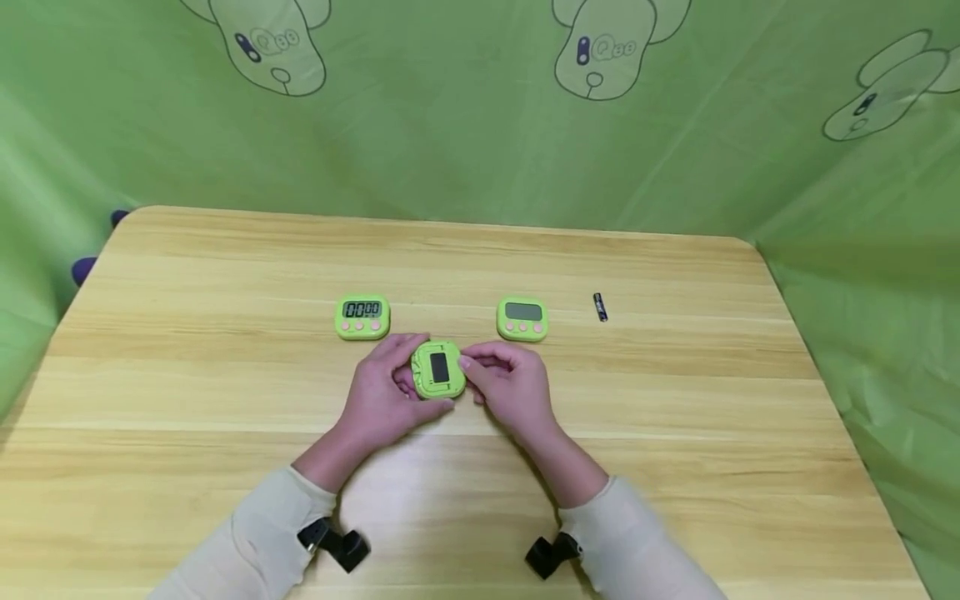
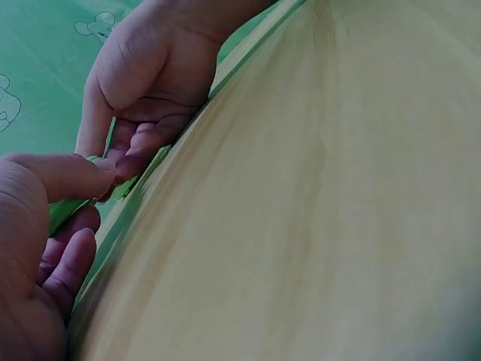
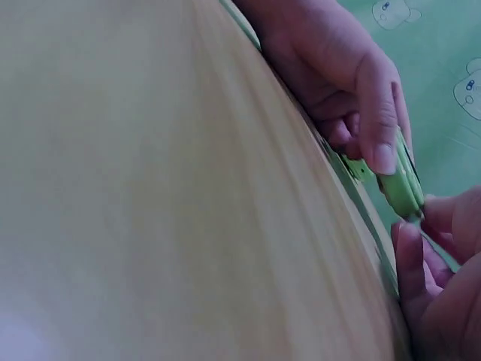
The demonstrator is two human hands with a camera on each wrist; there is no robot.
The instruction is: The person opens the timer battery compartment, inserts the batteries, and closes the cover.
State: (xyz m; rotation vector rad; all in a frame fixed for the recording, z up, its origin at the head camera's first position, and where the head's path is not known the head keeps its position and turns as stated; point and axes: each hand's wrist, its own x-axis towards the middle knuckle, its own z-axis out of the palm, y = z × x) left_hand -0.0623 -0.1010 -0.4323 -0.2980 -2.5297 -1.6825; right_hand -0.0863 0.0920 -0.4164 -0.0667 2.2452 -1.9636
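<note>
A green digital timer (image 1: 450, 382) is held a little above the table, its back with a dark rectangle turned up toward the head camera. My left hand (image 1: 381, 393) grips it by opposite edges, thumb at the near side and fingers at the far side. At its right edge my right hand (image 1: 517, 387) pinches with thumb and index finger. In the right wrist view the timer (image 3: 404, 188) appears edge-on between both hands. The left wrist view shows only slivers of green timer (image 2: 66, 213), mostly hidden by fingers.
Beyond the left hand lies a green timer (image 1: 362, 317) with 00:00 on its display. Another green timer (image 1: 522, 320) with a blank display lies beyond the right hand. A dark battery (image 1: 600, 307) is farther right on the wooden table (image 1: 675, 433). Green curtain (image 1: 465, 150) surrounds the table.
</note>
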